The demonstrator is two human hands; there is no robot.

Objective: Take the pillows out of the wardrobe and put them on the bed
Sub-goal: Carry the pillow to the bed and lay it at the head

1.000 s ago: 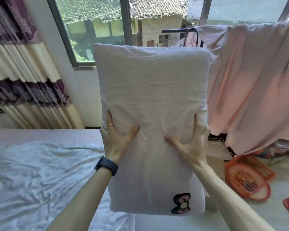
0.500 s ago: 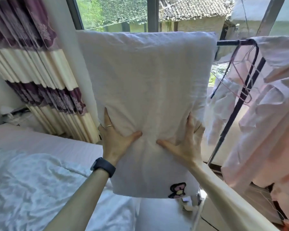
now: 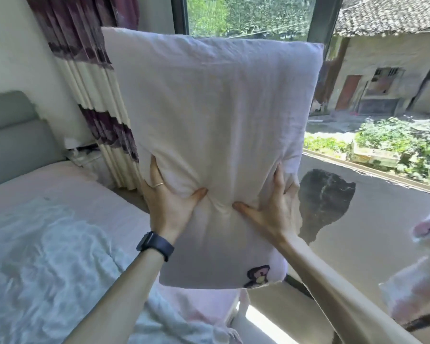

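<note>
The pillow (image 3: 216, 108) is held upright in the air, over the near corner of the bed (image 3: 60, 194) and in front of the window (image 3: 372, 100). The left grip (image 3: 170, 202), a dark watch (image 3: 155, 245) on its wrist, and the right grip (image 3: 271, 207) both clamp its lower half, thumbs pressed into the front, fingers reaching round the sides

Pale pink rectangular cloth pillow (image 3: 216, 135): woven, cotton-like fabric, matt, fine creases all over, puckered folds near middle. Small pink-and-black bear patch (image 3: 257, 276) at 1 lower corner: stitched or printed, cannot tell. Pale pink bed sheet (image 3: 67, 192): smooth matt cloth. White crumpled quilt (image 3: 47, 256): thin cloth, faint satin sheen. Grey padded headboard (image 3: 13, 135): smooth matt upholstery. Cream-and-purple pleated curtain (image 3: 97, 78): soft cloth, patterned bands. Black wristband (image 3: 155, 245): matt, rubbery look. Thin gold ring (image 3: 158, 184): shiny metal.
</note>
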